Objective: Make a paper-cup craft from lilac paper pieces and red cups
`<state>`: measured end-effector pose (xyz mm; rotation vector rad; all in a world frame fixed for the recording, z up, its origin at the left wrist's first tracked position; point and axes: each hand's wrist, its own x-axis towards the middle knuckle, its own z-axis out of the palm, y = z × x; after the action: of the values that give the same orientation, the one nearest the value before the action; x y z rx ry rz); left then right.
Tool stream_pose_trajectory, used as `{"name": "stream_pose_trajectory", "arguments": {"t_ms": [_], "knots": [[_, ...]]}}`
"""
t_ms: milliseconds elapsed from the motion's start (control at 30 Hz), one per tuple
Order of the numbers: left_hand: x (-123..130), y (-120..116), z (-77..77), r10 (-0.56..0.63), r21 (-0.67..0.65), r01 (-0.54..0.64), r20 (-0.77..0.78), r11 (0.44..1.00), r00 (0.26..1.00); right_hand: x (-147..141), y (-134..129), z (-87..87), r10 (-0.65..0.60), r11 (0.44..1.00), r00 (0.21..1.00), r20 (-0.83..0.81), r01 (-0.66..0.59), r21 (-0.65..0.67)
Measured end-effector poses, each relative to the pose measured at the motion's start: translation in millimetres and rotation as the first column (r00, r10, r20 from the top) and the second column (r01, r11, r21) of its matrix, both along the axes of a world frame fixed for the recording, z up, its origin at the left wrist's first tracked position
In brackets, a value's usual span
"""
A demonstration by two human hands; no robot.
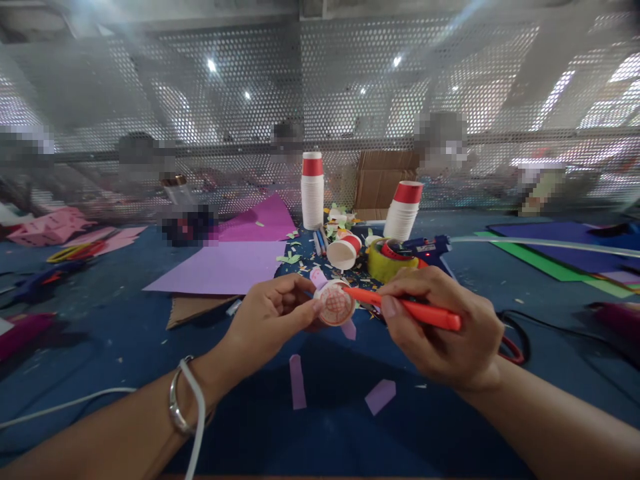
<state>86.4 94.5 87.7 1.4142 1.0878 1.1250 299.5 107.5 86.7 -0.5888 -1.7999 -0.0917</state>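
Note:
My left hand [280, 308] grips a paper cup [336, 304] by its rim, thumb on the edge. The cup's round white end faces me and bears red-orange scribbled lines. Purple paper pieces [349, 329] stick out from its sides. In my right hand [440, 327] is an orange-red marker [425, 312], its tip at the upper right of the round end; whether it touches cannot be made out. Below the hands, a purple paper strip [297, 383] and a purple pointed piece [381, 396] lie on the blue table [330, 447].
Two stacks of paper cups [313, 193] stand behind, near a tipped cup [344, 251], a yellow tape roll [387, 261] and a blue glue gun [433, 248]. Lilac paper [225, 267] lies left. A white cord [197, 407] crosses my left wrist. Scissors [515, 343] lie right.

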Motion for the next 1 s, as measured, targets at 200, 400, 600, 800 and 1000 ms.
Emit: {"name": "stream_pose_trajectory", "arguments": {"t_ms": [200,400,600,800,1000], "knots": [[1.0,0.2,0.3,-0.001,-0.012,0.001,-0.005,1.0,1.0,-1.0,0.4,-0.3,0.02,1.0,1.0,0.011,-0.02,-0.007],[-1.5,0.3,-3.1,-0.004,0.003,0.004,0.007,1.0,1.0,-2.2,0.1,0.0,0.049,0.999,0.999,0.004,-0.049,-0.018],[-3.1,0.7,-2.0,0.004,0.005,-0.004,0.033,1.0,0.999,-0.5,0.3,-0.6,0.028,1.0,1.0,-0.002,-0.028,-0.003],[-1.4,0.7,-1.1,-0.018,0.004,0.017,0.057,1.0,0.998,-0.1,1.3,-0.6,-0.001,1.0,1.0,-0.004,0.001,0.013],[-0.7,-1.2,0.8,-0.027,-0.003,0.027,0.036,1.0,0.999,-1.0,0.2,2.5,0.001,1.0,1.0,-0.002,-0.001,0.024]]}}
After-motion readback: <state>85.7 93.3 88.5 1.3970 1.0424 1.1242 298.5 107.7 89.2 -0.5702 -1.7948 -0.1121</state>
